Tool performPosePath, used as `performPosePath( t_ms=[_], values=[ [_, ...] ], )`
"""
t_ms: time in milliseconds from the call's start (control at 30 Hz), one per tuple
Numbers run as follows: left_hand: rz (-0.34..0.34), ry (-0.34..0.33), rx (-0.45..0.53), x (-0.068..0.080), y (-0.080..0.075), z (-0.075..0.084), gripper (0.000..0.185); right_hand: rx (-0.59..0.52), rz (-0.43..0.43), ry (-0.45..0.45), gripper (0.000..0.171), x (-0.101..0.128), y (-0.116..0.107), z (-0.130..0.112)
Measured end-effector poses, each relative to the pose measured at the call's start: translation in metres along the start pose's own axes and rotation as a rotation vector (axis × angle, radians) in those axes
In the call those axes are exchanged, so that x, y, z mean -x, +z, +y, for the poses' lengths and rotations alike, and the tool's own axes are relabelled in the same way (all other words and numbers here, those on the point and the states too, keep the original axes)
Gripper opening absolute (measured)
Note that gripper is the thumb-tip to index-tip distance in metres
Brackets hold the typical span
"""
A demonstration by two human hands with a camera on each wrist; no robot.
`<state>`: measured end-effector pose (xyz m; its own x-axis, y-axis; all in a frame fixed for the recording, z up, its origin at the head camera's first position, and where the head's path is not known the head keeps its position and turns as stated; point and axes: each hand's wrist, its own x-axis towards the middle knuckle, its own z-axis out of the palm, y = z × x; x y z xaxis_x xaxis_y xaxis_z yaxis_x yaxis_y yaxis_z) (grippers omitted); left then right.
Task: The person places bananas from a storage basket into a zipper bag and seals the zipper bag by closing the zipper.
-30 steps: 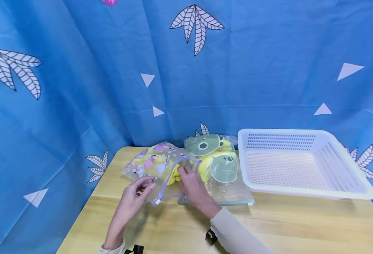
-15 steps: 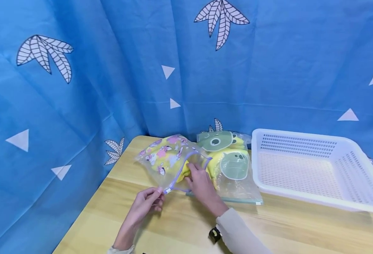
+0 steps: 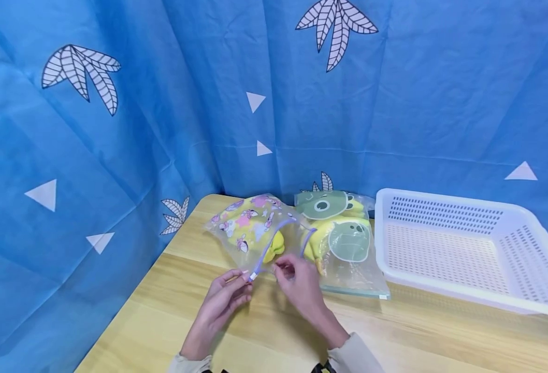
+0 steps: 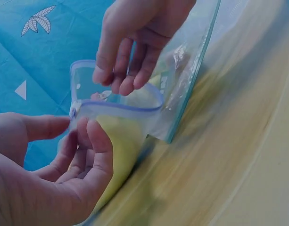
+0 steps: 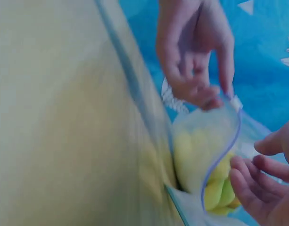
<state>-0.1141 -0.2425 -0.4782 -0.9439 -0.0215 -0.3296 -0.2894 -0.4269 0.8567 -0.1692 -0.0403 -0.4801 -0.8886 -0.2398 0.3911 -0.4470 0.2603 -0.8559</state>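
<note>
A clear zip bag (image 3: pixel 243 243) with pink cartoon prints lies at the table's back left, its purple-edged mouth gaping. Inside is a soft yellow item (image 3: pixel 275 244), its kind unclear; it shows at the opening in the right wrist view. My left hand (image 3: pixel 225 300) pinches the mouth's corner beside the white slider (image 5: pixel 236 103). My right hand (image 3: pixel 299 285) hovers by the opening, fingers loosely bent; the left wrist view shows nothing in that hand (image 4: pixel 139 52). Just right of this bag, a second zip bag (image 3: pixel 348 241) with green cartoon faces holds yellow soft stuff.
To the right stands a white plastic basket (image 3: pixel 446 282) with slotted walls, close beside the green-faced bag. Everything rests on a wooden table (image 3: pixel 264 336). A blue patterned curtain (image 3: pixel 185 103) hangs behind and along the left.
My left hand has come to the bag's corner and taken hold of it. My right hand has let go of the yellow item and drawn back out of the opening. The head view has swung left.
</note>
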Motion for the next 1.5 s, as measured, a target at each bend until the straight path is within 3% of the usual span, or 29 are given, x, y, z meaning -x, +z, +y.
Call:
performPosePath(
  t_ms=[100, 233, 367, 600, 867, 1233, 1500],
  values=[
    [0.006, 0.022, -0.003, -0.002, 0.002, -0.001, 0.007, -0.200, -0.091, 0.166, 0.007, 0.007, 0.002, -0.005],
    [0.030, 0.060, -0.004, -0.003, 0.002, -0.004, 0.007, -0.486, -0.168, 0.383, 0.022, 0.013, 0.010, -0.008],
    [0.089, 0.093, -0.004, -0.003, 0.001, -0.009, 0.010, -0.666, -0.157, 0.509, 0.031, 0.017, 0.020, -0.006],
    [0.181, 0.147, -0.034, -0.006, 0.003, -0.012, 0.013, -0.866, -0.084, 0.679, 0.029, 0.016, 0.029, -0.003],
    [0.224, 0.204, -0.122, -0.007, 0.001, -0.014, 0.015, -0.870, 0.022, 0.709, 0.030, 0.016, 0.043, -0.004],
    [0.267, 0.209, -0.221, -0.006, -0.005, -0.018, 0.018, -0.831, 0.055, 0.696, 0.026, 0.023, 0.060, -0.001],
    [0.295, 0.221, -0.277, -0.002, -0.011, -0.019, 0.019, -0.833, 0.047, 0.735, 0.022, 0.023, 0.066, -0.001]
  ],
)
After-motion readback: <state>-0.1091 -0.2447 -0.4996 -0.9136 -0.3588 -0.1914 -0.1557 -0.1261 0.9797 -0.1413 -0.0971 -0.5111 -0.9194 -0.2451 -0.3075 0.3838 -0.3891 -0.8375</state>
